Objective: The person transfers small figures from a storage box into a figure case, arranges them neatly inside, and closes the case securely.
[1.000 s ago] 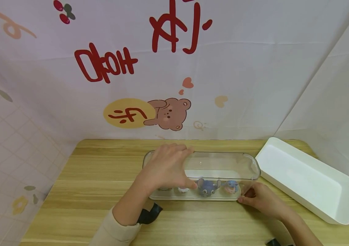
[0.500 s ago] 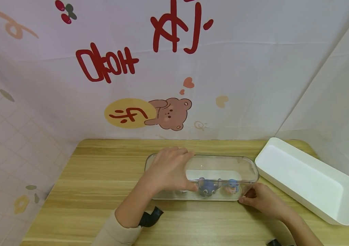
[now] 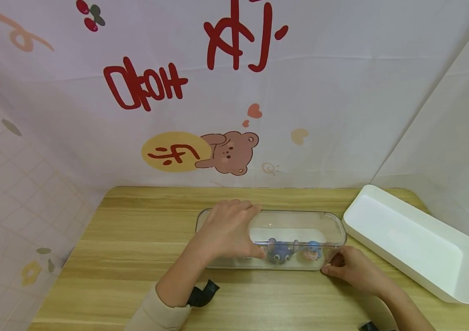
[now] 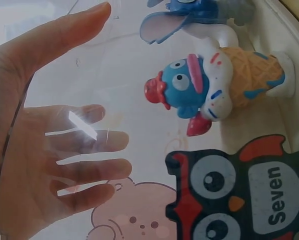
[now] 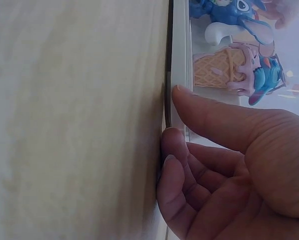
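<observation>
A long clear cover (image 3: 296, 223) sits over a pale base (image 5: 179, 60) with several small figures in it. My left hand (image 3: 226, 230) spans the cover near its left part and grips it, thumb at the front and fingers at the back. Inside are a blue big-eared figure (image 3: 281, 251), an ice-cream-cone figure (image 4: 237, 80) and an owl-shaped piece (image 4: 224, 195) lettered "Seven". At the front right corner, my right hand (image 3: 352, 269) pinches the base's edge between thumb and curled fingers. Whether the cover is fully seated cannot be told.
A white rectangular tray (image 3: 416, 243) lies slanted on the wooden table (image 3: 135, 239), right of the box. Printed white cloth (image 3: 325, 92) hangs behind and at the sides. A black strap (image 3: 203, 293) hangs by the left wrist.
My left hand has lowered the clear cover slightly onto the base, mostly in the first half second. My right hand stays at the corner. The head view has shifted a little.
</observation>
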A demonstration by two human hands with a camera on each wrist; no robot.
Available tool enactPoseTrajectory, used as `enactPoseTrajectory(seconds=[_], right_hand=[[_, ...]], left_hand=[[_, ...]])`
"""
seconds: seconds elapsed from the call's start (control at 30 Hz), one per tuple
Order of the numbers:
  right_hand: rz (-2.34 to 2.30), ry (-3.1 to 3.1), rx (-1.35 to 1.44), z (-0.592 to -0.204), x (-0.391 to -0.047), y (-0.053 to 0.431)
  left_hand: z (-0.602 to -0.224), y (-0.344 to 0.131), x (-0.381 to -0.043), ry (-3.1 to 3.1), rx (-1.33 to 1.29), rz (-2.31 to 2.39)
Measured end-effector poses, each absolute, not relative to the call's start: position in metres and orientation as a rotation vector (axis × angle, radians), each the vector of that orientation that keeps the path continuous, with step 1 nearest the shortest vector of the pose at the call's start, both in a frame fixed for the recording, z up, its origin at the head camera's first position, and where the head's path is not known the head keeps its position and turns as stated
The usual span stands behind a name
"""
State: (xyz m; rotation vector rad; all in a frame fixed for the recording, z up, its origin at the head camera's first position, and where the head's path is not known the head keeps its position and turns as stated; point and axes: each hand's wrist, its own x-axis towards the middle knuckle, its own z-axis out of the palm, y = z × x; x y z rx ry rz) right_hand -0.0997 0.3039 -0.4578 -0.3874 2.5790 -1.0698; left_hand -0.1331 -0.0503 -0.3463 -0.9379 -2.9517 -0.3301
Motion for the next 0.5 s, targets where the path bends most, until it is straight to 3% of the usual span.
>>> enactPoseTrajectory(seconds=[0.5], right_hand=[[-1.110, 2.570, -0.427, -0.4592, -0.1001, 0.3030]], left_hand=[[-0.3541, -0.0534, -0.1330, -2.916, -0.947, -0.383]])
